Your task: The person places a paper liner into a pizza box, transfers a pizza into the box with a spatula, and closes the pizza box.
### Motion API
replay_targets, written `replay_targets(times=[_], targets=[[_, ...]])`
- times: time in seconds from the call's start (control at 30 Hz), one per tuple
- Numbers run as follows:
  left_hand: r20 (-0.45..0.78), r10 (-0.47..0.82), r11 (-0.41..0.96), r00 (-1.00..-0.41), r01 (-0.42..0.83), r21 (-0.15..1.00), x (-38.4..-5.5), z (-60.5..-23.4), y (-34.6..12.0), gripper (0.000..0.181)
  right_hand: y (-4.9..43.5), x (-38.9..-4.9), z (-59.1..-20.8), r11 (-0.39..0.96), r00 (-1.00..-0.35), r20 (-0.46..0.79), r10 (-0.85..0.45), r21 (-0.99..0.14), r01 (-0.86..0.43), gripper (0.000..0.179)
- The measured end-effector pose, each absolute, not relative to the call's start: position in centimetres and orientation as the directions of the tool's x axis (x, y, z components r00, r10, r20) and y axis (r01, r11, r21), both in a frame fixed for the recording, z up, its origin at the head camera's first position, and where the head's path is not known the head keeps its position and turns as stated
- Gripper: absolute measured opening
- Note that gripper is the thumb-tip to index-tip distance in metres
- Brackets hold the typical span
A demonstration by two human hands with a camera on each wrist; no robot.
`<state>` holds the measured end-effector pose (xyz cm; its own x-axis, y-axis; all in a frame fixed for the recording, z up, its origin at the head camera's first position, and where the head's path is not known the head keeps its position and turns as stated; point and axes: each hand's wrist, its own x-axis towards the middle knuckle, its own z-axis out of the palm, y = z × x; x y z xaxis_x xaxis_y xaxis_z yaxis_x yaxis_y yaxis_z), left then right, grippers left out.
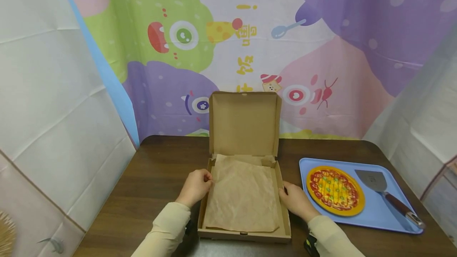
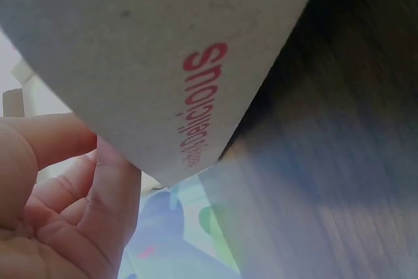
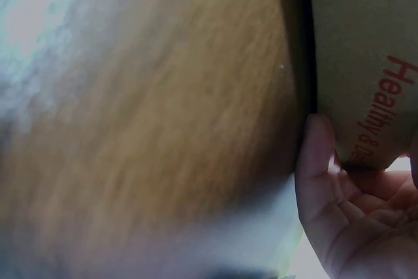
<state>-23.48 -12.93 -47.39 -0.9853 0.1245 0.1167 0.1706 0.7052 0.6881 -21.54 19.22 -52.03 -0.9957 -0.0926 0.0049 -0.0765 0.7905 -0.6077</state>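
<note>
So there's a cardboard pizza box (image 1: 221,234) sitting flat on a dark wooden table (image 1: 168,158), right in front of the person, with its lid (image 1: 244,126) standing up at the back. A sheet of brown paper (image 1: 242,197) is spread inside and covers most of the bottom, a bit wrinkled. The left hand (image 1: 195,187) is at the left wall, fingers bent, thumb and forefinger close together; the tips go out of sight behind the cardboard in the left wrist view, so I can't tell if they've got paper or anything else. The right hand (image 1: 298,201) has the right wall gripped, fingers curled along the outside and thumb over the edge, so only the wall's thickness between them. Both side walls have red lettering on the outside. Just off to the right there's a blue tray (image 1: 378,215) with a pizza (image 1: 335,190) on its left part and a spatula (image 1: 385,194) beside it, handle pointing toward the near right corner. Backdrop's a cartoon monster curtain (image 1: 168,86).
</note>
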Motion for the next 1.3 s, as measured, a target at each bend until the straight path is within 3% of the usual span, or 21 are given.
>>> replay_targets(times=[0.37, 0.83, 1.3], targets=[[0.128, 0.159, 0.760, -0.979, 0.204, 0.617, -23.7, -47.5, -12.5, 0.006, 19.1, -21.6, -52.0, 0.788, -0.996, 0.008, -0.091, -0.611, -0.077, 0.020], [0.129, 0.198, 0.825, -0.972, 0.236, 0.513, -23.9, -47.5, -11.7, 0.006, 19.1, -21.6, -51.8, 0.785, -0.996, 0.006, -0.094, -0.614, -0.078, 0.025], [0.117, 0.219, 0.854, -0.969, 0.248, 0.457, -23.6, -47.5, -11.0, 0.019, 19.2, -21.3, -51.5, 0.787, -0.994, 0.023, -0.107, -0.610, -0.098, 0.022]])
